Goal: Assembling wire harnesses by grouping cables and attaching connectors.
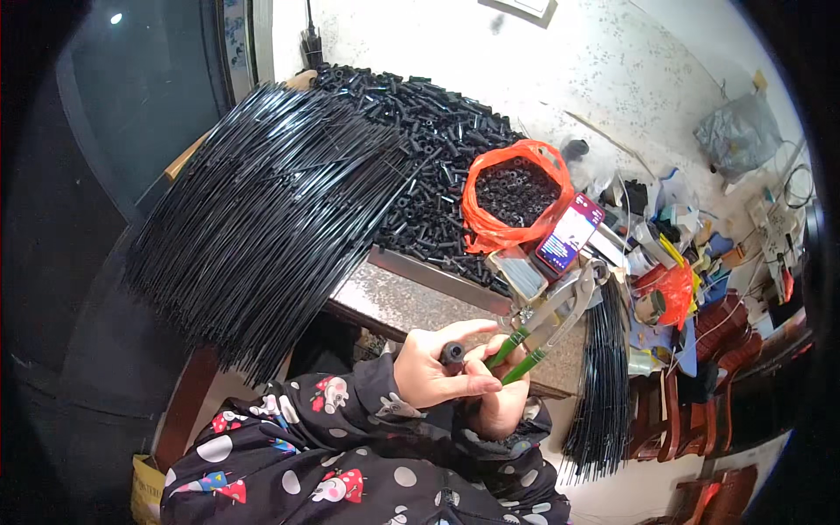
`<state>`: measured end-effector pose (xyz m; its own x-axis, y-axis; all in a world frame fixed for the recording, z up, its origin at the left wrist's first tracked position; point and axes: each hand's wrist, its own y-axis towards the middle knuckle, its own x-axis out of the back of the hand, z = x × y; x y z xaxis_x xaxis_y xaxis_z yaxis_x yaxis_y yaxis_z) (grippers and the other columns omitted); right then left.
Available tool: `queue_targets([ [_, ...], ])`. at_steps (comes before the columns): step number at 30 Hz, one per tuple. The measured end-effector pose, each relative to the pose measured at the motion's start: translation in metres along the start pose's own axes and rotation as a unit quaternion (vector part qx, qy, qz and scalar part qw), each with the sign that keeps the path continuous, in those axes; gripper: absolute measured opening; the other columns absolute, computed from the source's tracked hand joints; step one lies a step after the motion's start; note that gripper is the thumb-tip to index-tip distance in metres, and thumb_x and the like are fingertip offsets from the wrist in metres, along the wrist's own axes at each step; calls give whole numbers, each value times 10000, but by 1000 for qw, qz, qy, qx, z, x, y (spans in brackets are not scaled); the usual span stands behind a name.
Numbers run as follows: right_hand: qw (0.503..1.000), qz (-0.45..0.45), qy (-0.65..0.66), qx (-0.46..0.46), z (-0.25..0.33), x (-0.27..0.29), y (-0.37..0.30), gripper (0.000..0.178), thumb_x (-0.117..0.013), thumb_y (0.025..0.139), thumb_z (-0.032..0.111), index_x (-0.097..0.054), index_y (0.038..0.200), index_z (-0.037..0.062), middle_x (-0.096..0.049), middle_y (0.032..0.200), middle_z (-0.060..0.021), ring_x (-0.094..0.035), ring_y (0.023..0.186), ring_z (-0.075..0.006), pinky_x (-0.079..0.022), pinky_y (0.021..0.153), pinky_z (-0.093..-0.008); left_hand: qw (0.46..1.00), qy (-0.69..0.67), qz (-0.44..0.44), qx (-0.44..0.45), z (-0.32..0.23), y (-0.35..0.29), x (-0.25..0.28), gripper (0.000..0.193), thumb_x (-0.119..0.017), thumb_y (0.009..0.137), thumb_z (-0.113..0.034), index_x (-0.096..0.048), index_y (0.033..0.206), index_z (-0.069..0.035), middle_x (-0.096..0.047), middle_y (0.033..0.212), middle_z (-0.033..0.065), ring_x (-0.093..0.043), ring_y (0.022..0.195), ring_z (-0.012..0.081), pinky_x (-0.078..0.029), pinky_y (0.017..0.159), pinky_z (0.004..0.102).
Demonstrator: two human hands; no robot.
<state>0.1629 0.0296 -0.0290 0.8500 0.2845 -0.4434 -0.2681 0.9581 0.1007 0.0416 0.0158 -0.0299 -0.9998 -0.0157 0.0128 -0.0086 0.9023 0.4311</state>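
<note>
My left hand (424, 369) is closed round a short black tube (452, 353), whose open end faces up. Close beside it, my right hand (507, 394) grips the green handles of long metal pliers (567, 302). The handles are a little apart, and the tool's head points to the far right. My two hands nearly meet in front of the table edge. Some fingers of the right hand are hidden behind the left hand and the handles.
A big bundle of thin black rods (271, 210) covers the table's left. Behind lies a heap of short black tubes (429, 114). An orange bag (477, 223) holds small dark parts, beside a lit phone (570, 234). More black rods (602, 385) hang at the right, near clutter.
</note>
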Motion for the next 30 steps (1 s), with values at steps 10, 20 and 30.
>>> queue_targets([
  [10,971,-8,-138,197,-4,-11,-9,211,-604,761,-2,-456,910,-20,-550,792,-76,-546,720,-133,-430,666,-234,994,69,-58,-67,2,-11,-5,707,-621,784,-335,-291,1261,69,-573,614,52,-563,580,92,-452,592,228],
  [20,954,80,-178,228,-1,2,-2,394,-661,659,-40,-389,928,55,-496,803,-76,-496,682,-143,-421,629,-249,969,-200,128,-72,3,0,5,760,-716,706,-202,-291,1288,40,-561,658,-6,-514,685,49,-399,707,201],
  [30,862,277,-380,-189,32,43,-21,277,-528,803,62,-524,1074,2,-564,744,-37,-529,653,-77,-431,608,-229,994,-105,31,-5,-5,13,63,709,-793,599,-159,-448,1194,14,-352,536,-120,-293,470,-13,-223,436,167],
])
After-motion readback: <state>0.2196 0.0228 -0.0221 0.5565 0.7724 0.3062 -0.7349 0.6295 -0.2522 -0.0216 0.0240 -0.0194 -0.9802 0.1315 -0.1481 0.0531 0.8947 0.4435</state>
